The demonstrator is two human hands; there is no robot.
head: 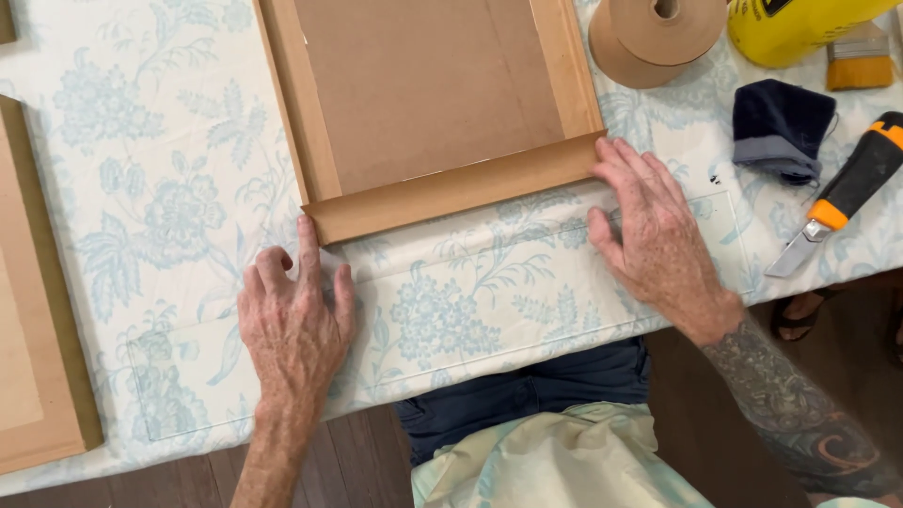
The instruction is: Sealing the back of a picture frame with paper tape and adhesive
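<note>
Brown-paper-backed frame (pixel 428 103) lies face down on the desk (pixel 169 179), which is covered with a pale blue floral cloth; its near edge carries a strip of brown paper tape (pixel 451 191) running left-right, slightly tilted, the right end farther from the person than the left. Left hand (pixel 293 325) lies flat on the cloth just below the frame's near-left corner, fingers (pixel 308 246) spread and relaxed, index tip touching the tape strip at that corner, clamped on nothing. Right hand (pixel 654 235) lies flat at the near-right corner, fingers apart, tips against the right end of the strip, thumb resting on the cloth below it; nothing gripped. The strip's long axis spans between the two hands, directly beyond the fingertips of both; each hand is at its own end, neither clearly nearer. Off to the right: tape roll (pixel 654 33), dark folded cloth (pixel 781 127), orange-and-black utility knife (pixel 842 193), small brush (pixel 858 56), yellow container (pixel 800 26). Another brown board (pixel 38 310) sits at the left edge
</note>
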